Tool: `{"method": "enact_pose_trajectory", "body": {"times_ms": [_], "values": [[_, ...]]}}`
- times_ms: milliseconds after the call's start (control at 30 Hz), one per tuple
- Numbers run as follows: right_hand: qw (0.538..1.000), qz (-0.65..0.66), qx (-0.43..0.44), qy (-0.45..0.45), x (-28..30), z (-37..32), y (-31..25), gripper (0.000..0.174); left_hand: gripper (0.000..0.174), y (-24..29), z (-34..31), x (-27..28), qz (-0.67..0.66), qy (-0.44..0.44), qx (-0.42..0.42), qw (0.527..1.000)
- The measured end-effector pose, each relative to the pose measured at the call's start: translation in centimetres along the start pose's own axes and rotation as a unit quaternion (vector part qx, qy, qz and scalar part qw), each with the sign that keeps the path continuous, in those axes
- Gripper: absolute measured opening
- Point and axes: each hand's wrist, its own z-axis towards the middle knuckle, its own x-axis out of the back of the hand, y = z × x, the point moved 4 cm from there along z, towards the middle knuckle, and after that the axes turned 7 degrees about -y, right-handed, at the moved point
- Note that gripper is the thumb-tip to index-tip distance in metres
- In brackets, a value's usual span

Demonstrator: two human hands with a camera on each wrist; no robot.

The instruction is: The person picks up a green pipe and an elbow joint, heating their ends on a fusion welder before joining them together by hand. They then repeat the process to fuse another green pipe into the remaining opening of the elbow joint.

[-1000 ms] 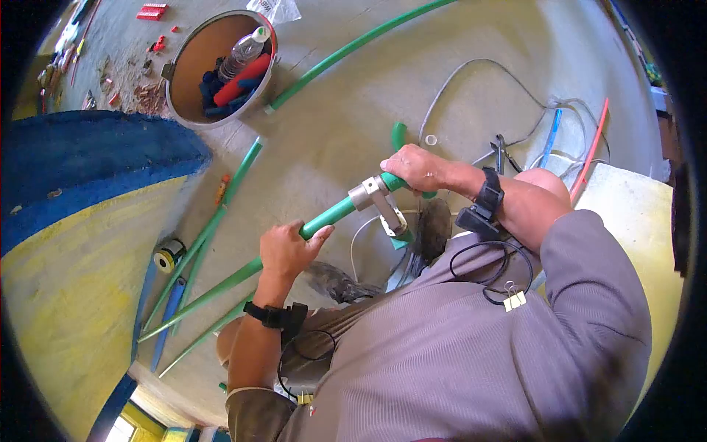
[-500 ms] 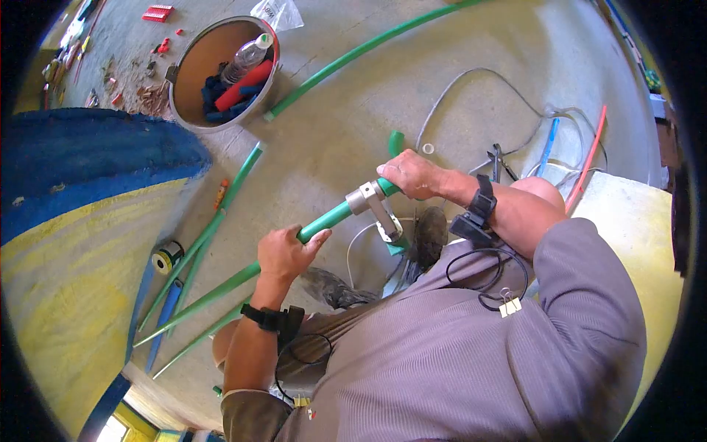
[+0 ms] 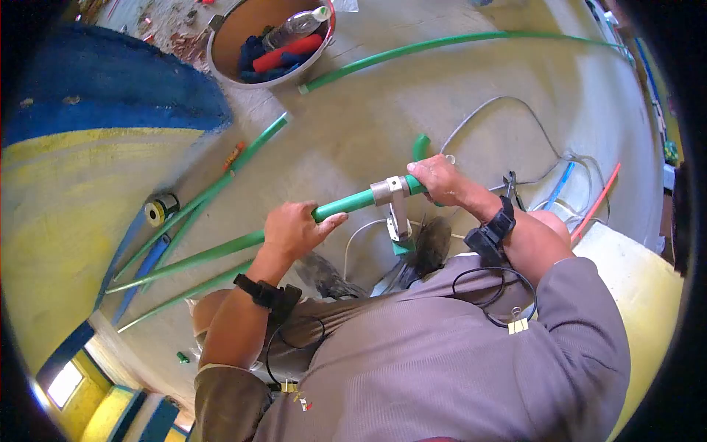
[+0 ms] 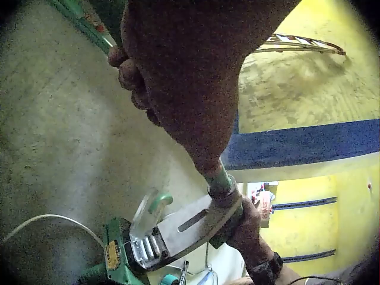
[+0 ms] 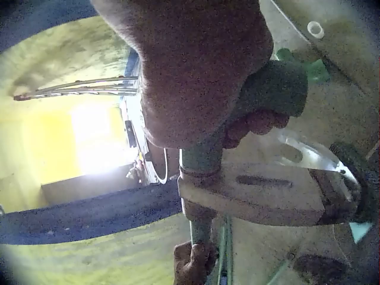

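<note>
A long green pipe (image 3: 352,202) runs slantwise before the person, its far end in a metal sleeve on a green-bodied tool (image 3: 398,214). My left hand (image 3: 298,230) grips the pipe partway along, thumb toward the tool. On the sleeve's other side my right hand (image 3: 442,180) holds a green fitting, whose wide end (image 5: 279,89) shows in the right wrist view. The tool's flat slotted metal plate (image 4: 185,228) and green body (image 4: 122,249) stand below the pipe in the left wrist view.
A bucket (image 3: 221,55) with a bottle and red and dark items stands upper left. More green pipes (image 3: 254,151), a wire spool (image 3: 158,210), pliers (image 3: 511,188), a grey cable (image 3: 541,129) and a curved green piece (image 3: 420,146) lie on the floor. A blue-and-yellow wall (image 3: 88,191) curves at left.
The head view has shifted, so the bucket and floor items appear elsewhere. Both hands keep their grips, and the pipe stays in the metal sleeve.
</note>
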Motion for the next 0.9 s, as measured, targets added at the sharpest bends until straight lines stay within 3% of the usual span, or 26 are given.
{"method": "enact_pose_trajectory", "body": {"times_ms": [67, 267, 467, 900], "values": [[0.999, 0.024, -0.029, -0.007, -0.3, 0.0, 0.26, 0.048, 0.062, -0.2, -0.05, -0.15, -0.003, 0.007, -0.005, 1.0], [0.999, -0.03, 0.027, 0.022, 0.13, 0.4, 0.33, 0.048, 0.066, -0.06, -0.04, 0.09, 0.002, 0.001, 0.003, 1.0], [0.999, -0.017, -0.018, 0.024, -0.14, -0.06, 0.11, 0.049, 0.066, 0.15, -0.26, -0.17, -0.002, -0.002, 0.008, 1.0], [1.0, -0.029, 0.002, 0.011, 0.09, 0.59, 0.26, 0.048, 0.065, 0.04, -0.23, -0.1, 0.017, 0.012, 0.013, 1.0]]}}
